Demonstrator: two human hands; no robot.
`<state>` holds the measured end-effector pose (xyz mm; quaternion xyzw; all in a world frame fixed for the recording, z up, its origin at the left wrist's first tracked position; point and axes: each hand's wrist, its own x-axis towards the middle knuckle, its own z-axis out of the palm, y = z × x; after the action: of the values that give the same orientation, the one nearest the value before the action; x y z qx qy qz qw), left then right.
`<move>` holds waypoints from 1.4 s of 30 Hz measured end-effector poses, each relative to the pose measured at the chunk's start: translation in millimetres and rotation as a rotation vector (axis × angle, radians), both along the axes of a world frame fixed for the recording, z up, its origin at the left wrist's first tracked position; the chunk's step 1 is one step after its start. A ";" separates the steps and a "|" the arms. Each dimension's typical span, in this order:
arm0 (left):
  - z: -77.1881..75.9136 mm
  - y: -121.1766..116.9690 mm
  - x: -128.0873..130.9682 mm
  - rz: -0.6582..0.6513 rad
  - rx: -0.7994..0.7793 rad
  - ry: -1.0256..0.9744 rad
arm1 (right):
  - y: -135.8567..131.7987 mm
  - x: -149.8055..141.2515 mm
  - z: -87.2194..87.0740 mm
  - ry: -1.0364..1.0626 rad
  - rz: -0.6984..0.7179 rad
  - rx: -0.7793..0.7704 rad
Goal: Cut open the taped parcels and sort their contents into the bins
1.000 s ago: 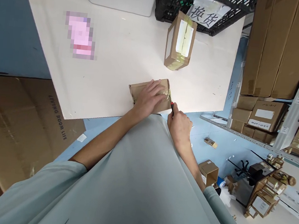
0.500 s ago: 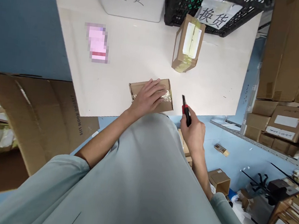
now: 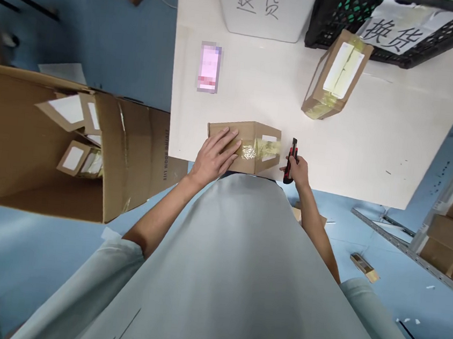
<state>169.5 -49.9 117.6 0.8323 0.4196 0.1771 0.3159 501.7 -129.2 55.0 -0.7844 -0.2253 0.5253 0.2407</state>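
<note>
A small cardboard box (image 3: 247, 134) lies at the near edge of the white table. Clear tape runs over its top and down its right end, where a white label shows. My left hand (image 3: 215, 156) rests on the left part of this box, fingers stretched out and slightly spread. To the right of the box, apart from it, my right hand (image 3: 300, 172) grips a black and red utility knife (image 3: 291, 163) with its tip pointing away from me.
A taller taped carton (image 3: 337, 76) stands farther back, against a black plastic crate (image 3: 408, 58) with a handwritten paper sign. Beside the crate is a white bin (image 3: 262, 22). A blurred pink item (image 3: 209, 68) lies at left. A large open carton (image 3: 131, 154) holding smaller boxes stands left of the table.
The right hand has drawn the knife away from the box's right end. The box has tipped, so its labelled end now shows. My view has swung left.
</note>
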 end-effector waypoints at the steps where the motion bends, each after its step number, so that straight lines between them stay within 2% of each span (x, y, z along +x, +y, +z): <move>1: 1.7 -4.5 -3.2 0.033 0.012 0.016 | 2.3 -3.3 -2.6 0.043 -0.013 0.017; 5: 12.2 -23.4 -10.8 0.151 0.053 0.041 | 13.2 -15.9 -3.8 0.138 0.001 0.031; 9: 32.6 -36.7 -1.9 0.340 -0.023 0.064 | 20.4 -23.5 2.7 0.149 0.030 0.024; 12: 46.5 -39.3 9.2 0.448 -0.078 0.014 | 16.9 -23.3 14.0 0.133 0.036 0.048; 15: 47.0 -38.4 16.6 0.502 -0.176 -0.118 | 4.8 -14.5 33.3 0.051 0.026 0.100; 18: 28.3 -35.7 22.3 0.520 -0.337 -0.307 | -11.1 -0.2 56.2 -0.050 0.018 0.139; 21: -3.8 -31.0 31.6 0.510 -0.465 -0.472 | -25.7 10.2 73.2 -0.138 0.018 0.159; 25: -45.3 -23.3 46.1 0.483 -0.564 -0.561 | -38.8 12.0 85.8 -0.206 0.086 0.125; 28: -62.2 -18.9 50.2 0.480 -0.616 -0.527 | -40.0 7.7 100.5 -0.351 0.256 0.078; 31: -66.1 -14.8 47.3 0.468 -0.622 -0.455 | -28.2 -1.3 121.6 -0.539 0.508 0.070; 36: -65.1 -6.3 40.3 0.389 -0.630 -0.417 | 19.5 -32.2 147.2 -0.651 0.995 0.078; 39: -68.1 -1.7 39.3 0.385 -0.661 -0.441 | 52.3 -54.4 153.3 -0.692 1.228 0.054; 42: -71.6 1.0 39.6 0.384 -0.679 -0.472 | 77.4 -71.4 154.8 -0.726 1.399 0.012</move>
<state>209.1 -48.8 46.0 0.5258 0.5170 0.2697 0.6193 430.3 -51.8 209.8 -0.5817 -0.7340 0.2643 -0.2301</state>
